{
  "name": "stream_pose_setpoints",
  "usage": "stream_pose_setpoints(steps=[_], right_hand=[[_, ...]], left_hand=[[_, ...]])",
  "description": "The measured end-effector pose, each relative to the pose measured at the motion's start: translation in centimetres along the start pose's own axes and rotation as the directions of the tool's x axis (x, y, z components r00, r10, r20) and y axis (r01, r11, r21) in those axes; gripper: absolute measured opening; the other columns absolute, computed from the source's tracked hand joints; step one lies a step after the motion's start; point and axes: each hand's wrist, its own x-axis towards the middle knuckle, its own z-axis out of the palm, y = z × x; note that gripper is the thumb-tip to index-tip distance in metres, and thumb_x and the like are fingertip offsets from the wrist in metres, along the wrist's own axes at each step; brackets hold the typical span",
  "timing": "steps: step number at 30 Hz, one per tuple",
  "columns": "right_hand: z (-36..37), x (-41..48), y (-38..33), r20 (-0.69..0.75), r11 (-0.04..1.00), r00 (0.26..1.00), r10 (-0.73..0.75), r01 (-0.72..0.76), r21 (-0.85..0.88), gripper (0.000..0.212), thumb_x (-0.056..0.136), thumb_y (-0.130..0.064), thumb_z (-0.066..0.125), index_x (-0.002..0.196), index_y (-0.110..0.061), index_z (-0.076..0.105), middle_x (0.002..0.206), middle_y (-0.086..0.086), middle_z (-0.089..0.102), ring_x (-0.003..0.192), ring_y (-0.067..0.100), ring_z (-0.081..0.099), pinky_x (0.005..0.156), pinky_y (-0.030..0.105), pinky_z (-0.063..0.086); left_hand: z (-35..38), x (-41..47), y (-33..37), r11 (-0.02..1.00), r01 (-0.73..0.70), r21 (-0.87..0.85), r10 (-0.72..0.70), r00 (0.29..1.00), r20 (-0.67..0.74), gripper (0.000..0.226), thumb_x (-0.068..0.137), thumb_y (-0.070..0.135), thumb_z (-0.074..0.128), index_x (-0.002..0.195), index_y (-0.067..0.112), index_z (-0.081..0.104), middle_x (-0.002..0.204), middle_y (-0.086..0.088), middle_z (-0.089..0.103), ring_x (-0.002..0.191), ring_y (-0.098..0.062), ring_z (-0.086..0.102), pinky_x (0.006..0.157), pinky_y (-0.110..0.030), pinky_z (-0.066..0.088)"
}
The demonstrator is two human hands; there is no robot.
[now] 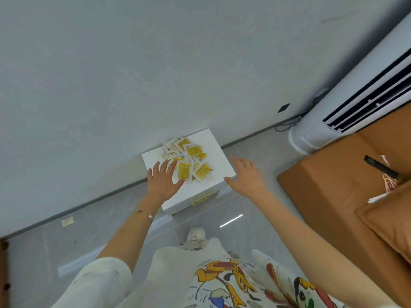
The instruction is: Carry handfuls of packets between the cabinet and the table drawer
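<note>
Item 1: one white cabinet [219,152], low, standing on the floor against the grey wall; its flat top serves as the counter. Gold-coloured fittings [202,198] show on its near face, count unclear.

Item 2: one loose pile of yellow-and-white packets [189,161], lying on the far left part of the cabinet top. About ten show yellow faces; several more at the far edge show pale backs. Exact total cannot be told, since they overlap.

Item 3: left hand [163,180], one, fingers straight and spread, palm down over the near edge of the pile, fingertips at the nearest packets. It grips nothing. One thin bracelet with a bead [150,216] sits on the wrist.

Item 4: right hand [245,174], one, fingers straight and relaxed, held at the right edge of the cabinet top, apart from the pile. It holds nothing.

Item 5: one cardboard box [329,185], open, on the floor to the right, well apart from the cabinet.

Item 6: one white floor-standing air conditioner [333,107] in the corner behind the box.

Item 7: one pale scrap [67,221] on the floor by the skirting, left.
</note>
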Motion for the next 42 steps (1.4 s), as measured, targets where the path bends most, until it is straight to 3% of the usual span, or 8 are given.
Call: stream_pose_setpoints(steps=[12,19,23,28,34,36,39,42], right_hand=[[5.2,18.7,-0.1,0.258,0.994,0.961,-0.1,0.108,-0.016,0.075,0.089,-0.052,0.054,0.152,-0.03,0.019,0.154,0.006,0.027,0.14,0.028,0.024,0.11,0.044,0.029],[16.4,33.0,2.1,0.405,0.997,0.911,-0.075,0.067,0.034,0.072,0.092,-0.049,0.053,0.152,-0.027,0.019,0.154,0.008,0.023,0.14,0.031,0.024,0.109,0.046,0.029],[22.6,38.2,2.6,0.419,0.994,0.907,-0.05,0.004,0.109,0.075,0.091,-0.049,0.055,0.152,-0.027,0.017,0.155,0.01,0.023,0.14,0.033,0.025,0.108,0.049,0.029],[27.4,40.2,1.6,0.409,0.976,0.913,-0.011,-0.08,0.203,0.077,0.093,-0.052,0.048,0.153,-0.03,0.005,0.16,0.009,0.011,0.146,0.03,0.013,0.113,0.051,0.021],[29.9,39.8,0.5,0.228,0.983,0.972,0.05,-0.088,0.163,0.078,0.093,-0.052,0.048,0.153,-0.02,0.01,0.148,0.013,0.027,0.131,0.033,0.031,0.104,0.05,0.033],[29.9,40.1,0.1,0.245,0.971,0.965,0.092,-0.141,0.194,0.088,0.088,-0.053,0.057,0.153,-0.02,0.008,0.144,0.014,0.032,0.13,0.033,0.033,0.104,0.05,0.031],[29.7,41.3,0.3,0.37,0.842,0.901,0.228,-0.373,0.391,0.107,0.075,-0.044,0.077,0.153,-0.022,0.007,0.147,0.015,0.036,0.136,0.035,0.034,0.109,0.053,0.032],[29.5,42.2,1.3,0.432,0.759,0.869,0.242,-0.447,0.474,0.11,0.065,-0.037,0.086,0.148,-0.02,0.016,0.141,0.01,0.047,0.127,0.032,0.048,0.106,0.053,0.039]], left_hand=[[6.0,8.5,-1.7,0.939,0.304,-0.16,-0.288,0.951,0.114,0.073,0.092,0.061,0.041,0.152,0.032,0.014,0.16,-0.001,0.014,0.147,-0.027,0.007,0.118,-0.045,0.008],[18.0,18.1,-2.8,0.761,0.518,-0.391,-0.472,0.855,0.215,0.083,0.084,0.066,0.047,0.152,0.025,0.018,0.158,-0.005,0.024,0.145,-0.031,0.018,0.117,-0.048,0.017],[23.6,22.3,-3.3,0.688,0.548,-0.476,-0.547,0.822,0.155,0.097,0.071,0.077,0.032,0.151,0.024,0.022,0.155,-0.008,0.029,0.142,-0.032,0.026,0.114,-0.05,0.024],[26.7,24.4,-3.1,0.604,0.586,-0.539,-0.629,0.767,0.129,0.086,0.084,0.051,0.064,0.151,0.017,0.022,0.149,-0.011,0.035,0.137,-0.033,0.032,0.106,-0.047,0.032],[27.5,25.1,-2.5,0.513,0.673,-0.533,-0.742,0.66,0.119,0.085,0.078,0.037,0.075,0.146,0.008,0.032,0.135,-0.014,0.044,0.122,-0.034,0.039,0.096,-0.043,0.037],[27.7,25.3,-2.5,0.461,0.704,-0.54,-0.774,0.617,0.144,0.084,0.075,0.034,0.079,0.141,0.005,0.037,0.131,-0.015,0.047,0.119,-0.034,0.04,0.097,-0.039,0.033],[27.6,25.2,-2.4,0.381,0.7,-0.604,-0.81,0.568,0.147,0.071,0.072,0.029,0.081,0.128,0.002,0.046,0.121,-0.015,0.051,0.111,-0.032,0.043,0.093,-0.038,0.035],[27.7,24.9,-2.1,0.372,0.666,-0.646,-0.816,0.567,0.114,0.051,0.074,0.023,0.079,0.11,0.001,0.051,0.106,-0.016,0.052,0.094,-0.025,0.04,0.08,-0.035,0.038]])
